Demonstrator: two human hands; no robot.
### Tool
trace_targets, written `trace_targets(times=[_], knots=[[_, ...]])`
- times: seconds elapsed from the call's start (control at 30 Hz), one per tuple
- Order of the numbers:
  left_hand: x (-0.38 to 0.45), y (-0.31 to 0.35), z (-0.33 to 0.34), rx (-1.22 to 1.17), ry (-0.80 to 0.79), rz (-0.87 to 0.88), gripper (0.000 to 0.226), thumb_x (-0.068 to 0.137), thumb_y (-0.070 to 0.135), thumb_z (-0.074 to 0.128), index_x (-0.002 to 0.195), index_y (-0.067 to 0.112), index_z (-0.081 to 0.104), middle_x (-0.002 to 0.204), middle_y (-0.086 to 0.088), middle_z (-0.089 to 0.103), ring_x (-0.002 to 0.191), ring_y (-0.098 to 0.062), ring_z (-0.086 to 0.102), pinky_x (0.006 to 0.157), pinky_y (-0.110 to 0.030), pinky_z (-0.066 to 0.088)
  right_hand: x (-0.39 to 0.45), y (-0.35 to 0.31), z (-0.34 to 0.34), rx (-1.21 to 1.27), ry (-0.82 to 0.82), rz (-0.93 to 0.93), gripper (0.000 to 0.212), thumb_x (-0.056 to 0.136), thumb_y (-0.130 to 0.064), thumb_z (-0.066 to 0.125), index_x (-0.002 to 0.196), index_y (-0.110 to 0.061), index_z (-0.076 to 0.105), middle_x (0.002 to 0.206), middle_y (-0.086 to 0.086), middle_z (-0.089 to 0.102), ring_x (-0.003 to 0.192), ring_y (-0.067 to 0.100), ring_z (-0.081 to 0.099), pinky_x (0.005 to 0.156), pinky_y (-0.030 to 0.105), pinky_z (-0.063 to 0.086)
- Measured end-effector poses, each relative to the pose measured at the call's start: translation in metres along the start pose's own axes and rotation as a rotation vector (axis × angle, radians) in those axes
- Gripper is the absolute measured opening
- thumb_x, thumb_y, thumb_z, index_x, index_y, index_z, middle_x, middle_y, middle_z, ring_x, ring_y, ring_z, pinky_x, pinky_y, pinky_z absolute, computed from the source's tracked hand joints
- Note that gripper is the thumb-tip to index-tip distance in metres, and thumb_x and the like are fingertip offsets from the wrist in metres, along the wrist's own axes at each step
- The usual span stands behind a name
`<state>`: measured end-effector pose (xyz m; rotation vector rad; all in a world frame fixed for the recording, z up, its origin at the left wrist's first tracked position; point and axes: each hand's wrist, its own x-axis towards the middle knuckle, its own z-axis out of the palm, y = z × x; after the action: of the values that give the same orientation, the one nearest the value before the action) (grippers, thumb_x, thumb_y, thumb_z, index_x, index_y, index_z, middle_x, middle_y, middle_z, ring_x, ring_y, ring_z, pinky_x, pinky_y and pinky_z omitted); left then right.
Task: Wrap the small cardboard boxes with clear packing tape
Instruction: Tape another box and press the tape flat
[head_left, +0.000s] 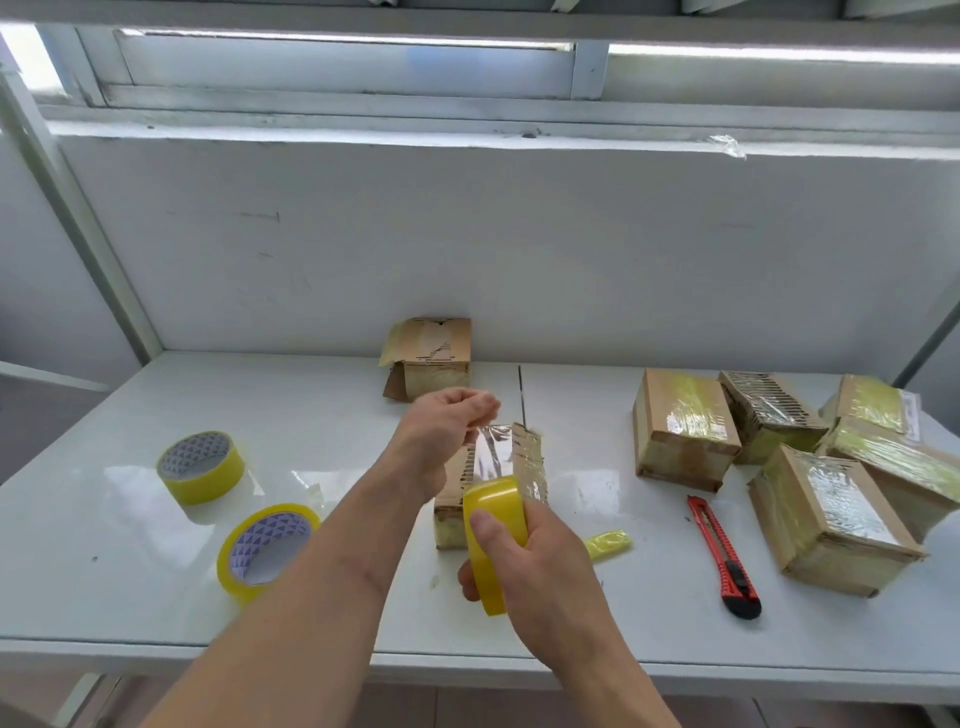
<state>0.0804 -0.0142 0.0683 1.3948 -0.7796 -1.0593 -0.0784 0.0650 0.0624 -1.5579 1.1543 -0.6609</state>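
A small cardboard box, partly covered in shiny tape, lies in the middle of the white table. My right hand grips a yellow-tinted roll of clear tape just in front of the box. A clear strip of tape stretches up from the roll. My left hand pinches its free end above the box's far side. My left forearm hides the box's left part.
Two more tape rolls lie at the left. A red utility knife lies right of centre. Several taped boxes are piled at the right. A box with an open flap stands against the wall. A yellow tape scrap lies by my right hand.
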Motion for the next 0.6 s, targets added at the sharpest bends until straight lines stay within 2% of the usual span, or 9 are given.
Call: trace_targets(times=[0.07,0.13,0.2,0.3,0.43,0.5,0.6], knots=[[0.028,0.006,0.0,0.021,0.031,0.017,0.011,0.095,0.018,0.068,0.086,0.015,0.071,0.086,0.002,0.073,0.094,-0.015,0.063,0.087,-0.031,0.046,0.002,-0.005,0.001,0.035,-0.011,0.062,0.021,0.101,-0.046,0.051,0.102,-0.025,0.057,0.075,0.0,0.076,0.065,0.011,0.073,0.058,0.021,0.053],[0.056,0.003,-0.002,0.072,0.056,0.008,0.011,0.094,0.023,0.071,0.086,0.015,0.073,0.087,0.0,0.072,0.092,-0.017,0.061,0.079,-0.03,0.044,0.008,-0.01,0.001,0.086,-0.014,0.122,0.022,0.102,-0.043,0.051,0.1,-0.022,0.057,0.073,0.004,0.076,0.065,0.018,0.074,0.059,0.026,0.056],[0.079,-0.007,-0.004,0.124,0.068,-0.004,0.012,0.093,0.024,0.072,0.086,0.014,0.074,0.087,-0.002,0.071,0.089,-0.018,0.06,0.078,-0.031,0.047,0.018,-0.016,0.0,0.129,-0.016,0.164,0.02,0.101,-0.038,0.053,0.098,-0.018,0.056,0.076,0.01,0.076,0.065,0.023,0.074,0.059,0.029,0.058],[0.102,-0.024,-0.003,0.204,0.062,-0.035,0.012,0.096,0.02,0.069,0.086,0.013,0.071,0.082,-0.004,0.068,0.076,-0.016,0.057,0.073,-0.027,0.049,0.032,-0.023,-0.002,0.161,-0.056,0.217,0.017,0.101,-0.032,0.055,0.098,-0.015,0.055,0.085,0.015,0.075,0.059,0.02,0.071,0.054,0.026,0.056],[0.115,-0.038,0.004,0.246,0.054,-0.095,0.014,0.097,0.016,0.067,0.084,0.01,0.068,0.067,-0.003,0.061,0.052,-0.012,0.048,0.051,-0.021,0.044,0.045,-0.026,-0.004,0.202,-0.068,0.273,0.02,0.102,-0.032,0.055,0.103,-0.012,0.054,0.093,0.021,0.073,0.056,0.02,0.068,0.05,0.024,0.053],[0.12,-0.042,0.004,0.258,0.062,-0.114,0.015,0.096,0.017,0.068,0.083,0.01,0.07,0.065,-0.003,0.06,0.052,-0.013,0.046,0.054,-0.024,0.042,0.049,-0.028,-0.005,0.21,-0.07,0.293,0.021,0.103,-0.033,0.054,0.105,-0.012,0.054,0.094,0.024,0.073,0.056,0.021,0.068,0.05,0.024,0.053],[0.126,-0.045,0.001,0.276,0.063,-0.146,0.015,0.093,0.02,0.072,0.085,0.007,0.074,0.066,-0.003,0.062,0.062,-0.017,0.049,0.065,-0.03,0.044,0.053,-0.029,-0.006,0.191,-0.079,0.303,0.021,0.103,-0.036,0.053,0.106,-0.015,0.053,0.095,0.024,0.073,0.055,0.019,0.067,0.048,0.023,0.052]])
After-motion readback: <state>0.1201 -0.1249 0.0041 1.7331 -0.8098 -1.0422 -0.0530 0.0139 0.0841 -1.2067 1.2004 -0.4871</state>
